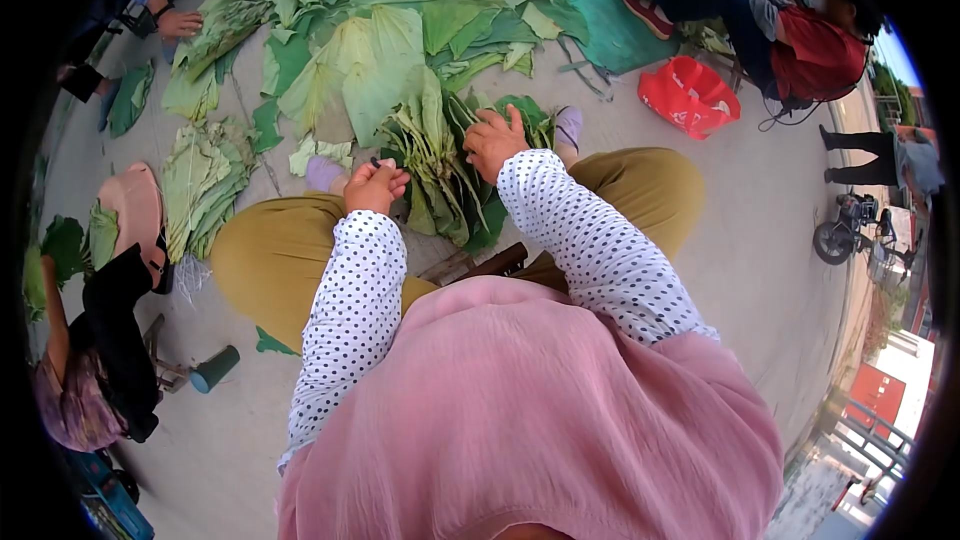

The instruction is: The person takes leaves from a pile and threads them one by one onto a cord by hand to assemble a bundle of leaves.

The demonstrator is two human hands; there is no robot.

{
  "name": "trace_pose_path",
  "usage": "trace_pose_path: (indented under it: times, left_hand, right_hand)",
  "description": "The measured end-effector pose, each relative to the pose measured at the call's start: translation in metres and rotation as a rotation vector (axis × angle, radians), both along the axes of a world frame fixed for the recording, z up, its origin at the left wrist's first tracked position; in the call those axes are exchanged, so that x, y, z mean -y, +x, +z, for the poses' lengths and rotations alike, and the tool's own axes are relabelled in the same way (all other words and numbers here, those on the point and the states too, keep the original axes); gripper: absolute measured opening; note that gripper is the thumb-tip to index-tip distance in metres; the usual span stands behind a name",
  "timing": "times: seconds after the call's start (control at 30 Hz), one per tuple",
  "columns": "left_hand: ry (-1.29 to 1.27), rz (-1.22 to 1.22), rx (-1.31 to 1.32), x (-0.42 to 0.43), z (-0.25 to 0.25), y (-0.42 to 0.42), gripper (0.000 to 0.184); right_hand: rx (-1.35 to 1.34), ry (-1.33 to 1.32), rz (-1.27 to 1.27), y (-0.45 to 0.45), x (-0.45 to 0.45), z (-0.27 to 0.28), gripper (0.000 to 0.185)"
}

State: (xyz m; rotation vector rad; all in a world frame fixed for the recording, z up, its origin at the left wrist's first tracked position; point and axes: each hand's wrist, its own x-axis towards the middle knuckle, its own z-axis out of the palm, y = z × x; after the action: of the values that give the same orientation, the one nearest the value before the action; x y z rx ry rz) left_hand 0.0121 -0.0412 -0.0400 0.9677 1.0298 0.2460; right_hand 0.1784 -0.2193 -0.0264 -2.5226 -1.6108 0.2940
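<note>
Between my knees stands a bundle of large green leaves (pixel 425 145), probably tobacco, with its pale stems facing up. At its left side my left hand (pixel 372 187) is closed in a pinch, a small dark thing showing at the fingertips that I cannot make out. My right hand (pixel 495 142) lies against the right part of the bundle, its bent fingers apart and touching the leaves. Whether a leaf sits under those fingers is hidden.
Loose flat leaves (pixel 370 60) spread ahead over a green sheet (pixel 600 10). A leaf pile (pixel 205 180) lies left, beside a pink hat (pixel 133 202). A red bag (pixel 690 97) stands right, near a seated co-worker (pixel 815 45). A green cup (pixel 214 369) is behind left.
</note>
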Motion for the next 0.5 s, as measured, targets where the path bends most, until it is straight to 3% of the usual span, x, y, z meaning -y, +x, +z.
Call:
trace_pose_path:
  times: [0.2,0.27,0.33,0.5]
  left_hand:
    - [0.01,0.008,0.006,-0.001,0.0,0.0,0.009]
    - [0.01,-0.005,0.004,0.0,0.002,0.002,0.009]
    - [0.013,-0.012,-0.011,0.0,0.003,0.002,0.01]
    - [0.012,-0.014,-0.003,0.001,0.005,0.002,0.01]
  right_hand:
    - [0.039,-0.081,-0.108,0.013,0.023,-0.002,0.035]
    - [0.042,0.093,-0.1,0.006,0.019,-0.007,0.034]
    - [-0.03,0.119,-0.089,-0.001,0.01,-0.003,0.039]
    - [-0.096,0.184,-0.022,-0.013,-0.008,-0.005,0.031]
